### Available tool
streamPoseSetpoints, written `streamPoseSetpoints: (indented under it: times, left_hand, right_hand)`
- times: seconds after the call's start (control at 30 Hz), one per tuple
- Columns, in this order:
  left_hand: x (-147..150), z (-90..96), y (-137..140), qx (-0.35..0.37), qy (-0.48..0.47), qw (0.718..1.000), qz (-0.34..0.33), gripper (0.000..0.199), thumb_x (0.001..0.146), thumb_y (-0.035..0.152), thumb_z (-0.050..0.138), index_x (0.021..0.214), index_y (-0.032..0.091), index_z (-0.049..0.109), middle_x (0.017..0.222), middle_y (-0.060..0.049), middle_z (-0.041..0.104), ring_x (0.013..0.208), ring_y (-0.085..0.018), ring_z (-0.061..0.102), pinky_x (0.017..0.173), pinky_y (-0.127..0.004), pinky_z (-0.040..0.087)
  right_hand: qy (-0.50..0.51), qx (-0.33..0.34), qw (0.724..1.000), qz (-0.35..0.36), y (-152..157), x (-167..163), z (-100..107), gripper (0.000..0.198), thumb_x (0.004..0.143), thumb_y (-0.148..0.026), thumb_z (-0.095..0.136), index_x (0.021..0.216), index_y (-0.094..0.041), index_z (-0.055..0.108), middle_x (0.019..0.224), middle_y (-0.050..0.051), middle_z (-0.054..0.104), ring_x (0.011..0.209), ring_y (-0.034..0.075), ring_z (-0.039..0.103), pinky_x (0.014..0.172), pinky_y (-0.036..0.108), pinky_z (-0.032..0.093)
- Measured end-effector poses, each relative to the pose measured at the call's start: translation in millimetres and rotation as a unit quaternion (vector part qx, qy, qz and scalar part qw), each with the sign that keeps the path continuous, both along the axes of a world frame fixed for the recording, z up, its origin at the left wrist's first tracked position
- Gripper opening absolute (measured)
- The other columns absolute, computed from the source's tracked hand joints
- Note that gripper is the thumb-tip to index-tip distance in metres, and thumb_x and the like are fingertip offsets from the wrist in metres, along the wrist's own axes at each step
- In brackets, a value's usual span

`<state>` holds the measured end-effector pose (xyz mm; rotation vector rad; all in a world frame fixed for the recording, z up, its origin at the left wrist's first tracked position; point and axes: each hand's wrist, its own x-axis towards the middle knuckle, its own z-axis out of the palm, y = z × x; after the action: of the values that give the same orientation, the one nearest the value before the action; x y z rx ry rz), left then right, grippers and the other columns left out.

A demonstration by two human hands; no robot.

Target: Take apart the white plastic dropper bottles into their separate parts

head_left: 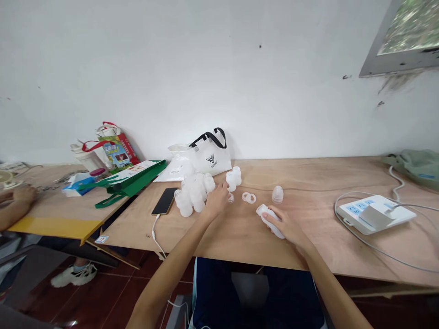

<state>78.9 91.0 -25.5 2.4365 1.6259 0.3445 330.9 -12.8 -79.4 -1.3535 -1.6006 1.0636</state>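
Note:
In my right hand (284,224) is a small white plastic bottle (273,222), tilted with its narrower end up and to the left. My left hand (216,199) reaches over the table beside small clear plastic caps (231,198). Its fingertips are blurred, so whether it grips one is unclear. A cluster of translucent white bottles (192,194) stands just left of that hand. Two more pieces like them (233,178) are behind it. Between my hands lie two flat white rings (248,197). Farther right stands a stack of clear domed caps (277,194).
A black phone (165,201) on a cable lies left. Behind are a white bag (212,160) with black handles and a green bag (130,180). On the right is a white power strip (377,214) with a looping cord. Another person's arm (17,205) rests on the neighbouring table.

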Motion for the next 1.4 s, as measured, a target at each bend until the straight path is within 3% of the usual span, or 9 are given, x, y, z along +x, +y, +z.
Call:
streamPoseSetpoints:
  times: [0.07, 0.17, 0.23, 0.37, 0.57, 0.73, 0.87, 1.03, 1.4]
  left_hand:
    - [3, 3.1, -14, -0.014, -0.098, 0.989, -0.106, 0.039, 0.098, 0.02, 0.056, 0.137, 0.023, 0.052, 0.139, -0.013, 0.059, 0.126, -0.029, 0.059, 0.102, -0.043, 0.05]
    - [12, 5.5, -31, -0.127, -0.231, 0.904, -0.335, 0.057, 0.091, 0.023, 0.071, 0.144, 0.031, 0.053, 0.148, -0.008, 0.056, 0.14, -0.028, 0.05, 0.115, -0.043, 0.043]
    - [20, 5.3, -36, -0.196, -0.261, 0.866, -0.379, 0.053, 0.091, 0.026, 0.072, 0.142, 0.032, 0.058, 0.149, -0.006, 0.056, 0.143, -0.028, 0.047, 0.115, -0.043, 0.042]
    - [30, 0.5, -35, -0.225, -0.301, 0.858, -0.35, 0.034, 0.095, 0.032, 0.067, 0.128, 0.026, 0.068, 0.127, -0.008, 0.067, 0.113, -0.025, 0.066, 0.099, -0.038, 0.052]
    - [34, -17.4, -34, -0.189, -0.29, 0.915, -0.207, 0.035, 0.101, 0.05, 0.053, 0.111, 0.021, 0.069, 0.102, -0.006, 0.071, 0.093, -0.022, 0.067, 0.082, -0.032, 0.055]
    - [36, -30.3, -31, -0.196, -0.357, 0.911, -0.063, 0.04, 0.102, 0.054, 0.044, 0.107, 0.018, 0.062, 0.102, -0.009, 0.067, 0.085, -0.023, 0.067, 0.065, -0.032, 0.057]
    - [41, -33.9, -31, -0.029, -0.272, 0.958, -0.083, 0.028, 0.1, 0.035, 0.057, 0.125, 0.02, 0.053, 0.119, -0.01, 0.066, 0.108, -0.026, 0.063, 0.093, -0.041, 0.053]
    - [64, -40.6, -17, 0.084, -0.105, 0.987, -0.083, 0.019, 0.1, 0.015, 0.05, 0.118, 0.019, 0.055, 0.125, -0.012, 0.064, 0.119, -0.028, 0.057, 0.094, -0.041, 0.05]
    - [86, -65.7, 8, 0.088, -0.043, 0.984, -0.147, 0.023, 0.104, 0.014, 0.043, 0.118, 0.017, 0.06, 0.118, -0.01, 0.069, 0.113, -0.027, 0.061, 0.096, -0.039, 0.048]
  right_hand:
    - [0.0, -0.007, 1.0, 0.004, 0, -1, 0, 0.046, 0.093, -0.068, 0.055, 0.098, -0.023, 0.064, 0.075, 0.0, 0.062, 0.064, 0.018, 0.059, 0.055, 0.028, 0.044]
    - [0.003, -0.014, 1.0, 0.012, 1, -1, -2, 0.05, 0.093, -0.07, 0.054, 0.103, -0.023, 0.067, 0.076, 0.001, 0.064, 0.066, 0.019, 0.06, 0.056, 0.029, 0.045]
    - [0.017, -0.023, 1.0, 0.012, 2, 1, -5, 0.053, 0.094, -0.071, 0.051, 0.106, -0.023, 0.07, 0.077, 0.002, 0.067, 0.067, 0.02, 0.062, 0.058, 0.03, 0.047]
    - [0.021, -0.022, 0.999, 0.011, 3, 3, -12, 0.059, 0.099, -0.071, 0.038, 0.106, -0.024, 0.072, 0.079, 0.005, 0.071, 0.072, 0.025, 0.066, 0.062, 0.035, 0.05]
    - [-0.084, 0.088, 0.992, -0.027, 3, -2, -10, 0.038, 0.095, -0.058, 0.056, 0.117, -0.028, 0.065, 0.116, 0.005, 0.073, 0.106, 0.029, 0.068, 0.088, 0.04, 0.052]
    - [-0.214, 0.257, 0.935, -0.121, 2, -1, -10, 0.031, 0.092, -0.052, 0.065, 0.11, -0.027, 0.065, 0.112, 0.008, 0.073, 0.107, 0.033, 0.066, 0.095, 0.045, 0.048]
    - [-0.198, 0.353, 0.891, -0.208, 6, 0, -15, 0.04, 0.093, -0.058, 0.064, 0.117, -0.026, 0.065, 0.111, 0.009, 0.073, 0.101, 0.031, 0.066, 0.092, 0.045, 0.05]
    - [-0.141, 0.356, 0.891, -0.243, 7, -2, -18, 0.044, 0.094, -0.06, 0.063, 0.12, -0.025, 0.065, 0.112, 0.009, 0.072, 0.094, 0.027, 0.066, 0.087, 0.043, 0.052]
    - [-0.09, 0.277, 0.922, -0.256, 5, -3, -15, 0.049, 0.09, -0.064, 0.063, 0.12, -0.025, 0.065, 0.117, 0.009, 0.071, 0.102, 0.028, 0.066, 0.091, 0.044, 0.052]
